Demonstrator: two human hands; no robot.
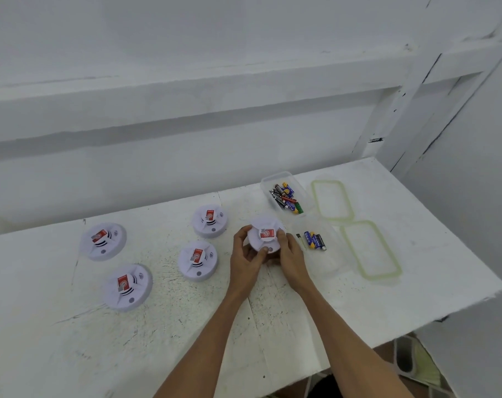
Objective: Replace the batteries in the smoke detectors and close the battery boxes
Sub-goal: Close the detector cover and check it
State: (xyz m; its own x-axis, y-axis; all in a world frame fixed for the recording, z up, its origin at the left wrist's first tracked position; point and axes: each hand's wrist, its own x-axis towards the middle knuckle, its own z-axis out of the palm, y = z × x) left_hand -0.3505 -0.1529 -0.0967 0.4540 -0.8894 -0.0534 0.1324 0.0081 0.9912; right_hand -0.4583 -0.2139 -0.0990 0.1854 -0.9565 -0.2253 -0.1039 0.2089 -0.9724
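Both hands hold one round white plastic smoke detector with a red label [265,235] just above the scuffed white-painted table [186,326], near its middle. The left hand [245,258] curls around the detector's left rim, thumb lying across its near edge, and the right hand [288,254] grips the right rim with the fingers wrapped behind it; both are closed on the same unit. Four more round white smoke detectors with red labels lie flat on the table to the left: one beside the held unit at the back [209,221], one nearer the front [197,260], one far left at the back [103,241] and one far left at the front [127,287]. To the right of the hands, a clear plastic box at the back [265,182] holds a heap of mixed batteries [285,198], and a nearer clear plastic box [337,262] holds a few blue-and-yellow batteries [315,240] lying side by side. Two clear rectangular lids with pale green seals lie flat further right, one at the back [315,196] and one at the front [396,268], so both boxes stand open.
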